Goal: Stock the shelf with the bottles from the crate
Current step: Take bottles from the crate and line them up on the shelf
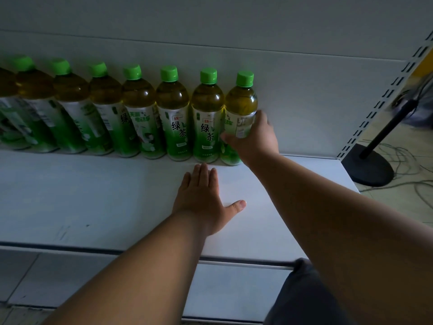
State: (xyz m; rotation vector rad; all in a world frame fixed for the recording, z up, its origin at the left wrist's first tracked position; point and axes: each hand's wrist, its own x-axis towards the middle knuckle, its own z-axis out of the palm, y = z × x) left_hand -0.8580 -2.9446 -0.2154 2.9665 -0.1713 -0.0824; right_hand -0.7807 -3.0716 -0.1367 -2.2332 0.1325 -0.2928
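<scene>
Several green-tea bottles with green caps stand in a row along the back of the white shelf (93, 202). My right hand (254, 139) is wrapped around the rightmost bottle (241, 102), which stands upright at the row's right end, touching its neighbour (207, 113). My left hand (201, 198) lies flat on the shelf with its fingers spread, fingertips just in front of the row, holding nothing. The crate is out of view.
The white back panel (304, 90) rises behind the bottles. A slotted upright (384, 97) closes the shelf's right end. Beyond it, a black round stand base (367, 167) and loose cables (410, 160) lie on the floor. Bare shelf surface lies to the right of the last bottle.
</scene>
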